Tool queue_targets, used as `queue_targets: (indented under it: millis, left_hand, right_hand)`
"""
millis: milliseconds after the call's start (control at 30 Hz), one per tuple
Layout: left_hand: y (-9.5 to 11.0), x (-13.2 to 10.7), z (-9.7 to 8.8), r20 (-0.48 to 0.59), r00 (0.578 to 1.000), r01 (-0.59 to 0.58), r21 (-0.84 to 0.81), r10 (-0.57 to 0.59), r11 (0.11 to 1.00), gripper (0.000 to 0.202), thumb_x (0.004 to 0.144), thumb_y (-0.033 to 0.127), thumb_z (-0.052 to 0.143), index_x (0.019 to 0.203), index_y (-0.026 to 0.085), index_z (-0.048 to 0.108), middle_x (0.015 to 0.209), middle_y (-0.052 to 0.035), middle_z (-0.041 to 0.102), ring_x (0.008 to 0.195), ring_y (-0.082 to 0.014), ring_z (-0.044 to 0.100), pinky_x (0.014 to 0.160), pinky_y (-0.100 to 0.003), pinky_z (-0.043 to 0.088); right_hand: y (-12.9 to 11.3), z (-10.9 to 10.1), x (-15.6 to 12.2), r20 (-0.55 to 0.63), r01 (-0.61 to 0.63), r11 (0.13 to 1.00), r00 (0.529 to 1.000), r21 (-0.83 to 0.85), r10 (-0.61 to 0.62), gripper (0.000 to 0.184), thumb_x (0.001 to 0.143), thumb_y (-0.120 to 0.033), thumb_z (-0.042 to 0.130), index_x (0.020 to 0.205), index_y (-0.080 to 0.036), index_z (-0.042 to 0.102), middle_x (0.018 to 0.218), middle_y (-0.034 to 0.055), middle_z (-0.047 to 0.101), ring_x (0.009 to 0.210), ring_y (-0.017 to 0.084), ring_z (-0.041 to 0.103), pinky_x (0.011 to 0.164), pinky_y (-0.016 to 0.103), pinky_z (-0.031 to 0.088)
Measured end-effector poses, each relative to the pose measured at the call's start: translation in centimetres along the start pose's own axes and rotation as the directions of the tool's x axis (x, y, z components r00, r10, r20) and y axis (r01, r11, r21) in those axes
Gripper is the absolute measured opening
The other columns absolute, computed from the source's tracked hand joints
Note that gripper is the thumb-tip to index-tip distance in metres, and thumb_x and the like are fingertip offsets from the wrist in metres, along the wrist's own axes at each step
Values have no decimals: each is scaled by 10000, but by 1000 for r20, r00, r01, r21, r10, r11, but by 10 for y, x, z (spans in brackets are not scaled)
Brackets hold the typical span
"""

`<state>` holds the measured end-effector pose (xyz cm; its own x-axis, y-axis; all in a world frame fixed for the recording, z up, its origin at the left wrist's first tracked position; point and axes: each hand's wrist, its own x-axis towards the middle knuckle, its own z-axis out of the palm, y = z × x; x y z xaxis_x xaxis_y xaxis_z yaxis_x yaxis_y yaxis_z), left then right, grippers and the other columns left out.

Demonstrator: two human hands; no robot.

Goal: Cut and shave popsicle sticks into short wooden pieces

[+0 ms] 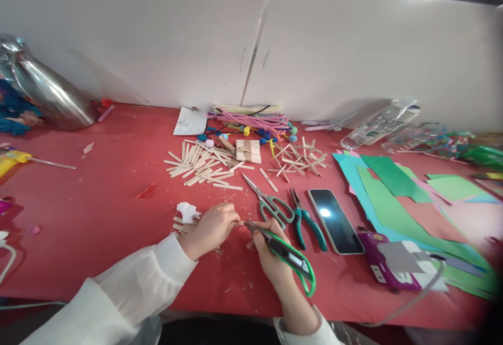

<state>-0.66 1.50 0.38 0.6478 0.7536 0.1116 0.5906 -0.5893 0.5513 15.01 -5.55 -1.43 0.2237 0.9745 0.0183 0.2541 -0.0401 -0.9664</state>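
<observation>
My right hand (269,253) is closed around a green and black utility knife (288,256), its tip pointing left toward my other hand. My left hand (214,230) is closed, pinching a small pale piece of wooden craft stick (241,223) at the knife's tip; most of the piece is hidden by the fingers. Beside the left wrist lie a crumpled white scrap (186,211) and a few craft sticks (178,226), partly covered by the hand. Small wood shavings (245,286) are scattered on the red table (118,193) around both hands.
Beyond the hands lie a pile of craft sticks (200,164), scissors (275,206), pliers (304,222) and a phone (336,221). Coloured paper (393,193) and a purple box (387,264) are at right. A metal jug (55,91) stands at left, before a white partition (157,36).
</observation>
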Motion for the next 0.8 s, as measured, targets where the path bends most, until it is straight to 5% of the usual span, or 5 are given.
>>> queue_targets:
  millis: [467,800]
  left_hand:
    - [-1,-1,0,-8,1000,-28,-37,28,999,250,900,232,414,742,161,594,757,-27,537,705,-139,528,646,-247,390]
    - [-1,0,0,-2,1000,-13,-9,13,1000,239,888,201,441,733,159,618,740,-24,535,688,-133,514,630,-239,377]
  right_hand:
    - [-21,0,5,42,95,980,995,-174,-89,62,773,-270,494,767,-213,519,486,-46,570,440,138,561,470,228,453]
    - [-6,-1,5,4,110,987,994,-121,-111,113,783,-305,499,806,-200,535,517,-39,579,441,139,579,475,237,464]
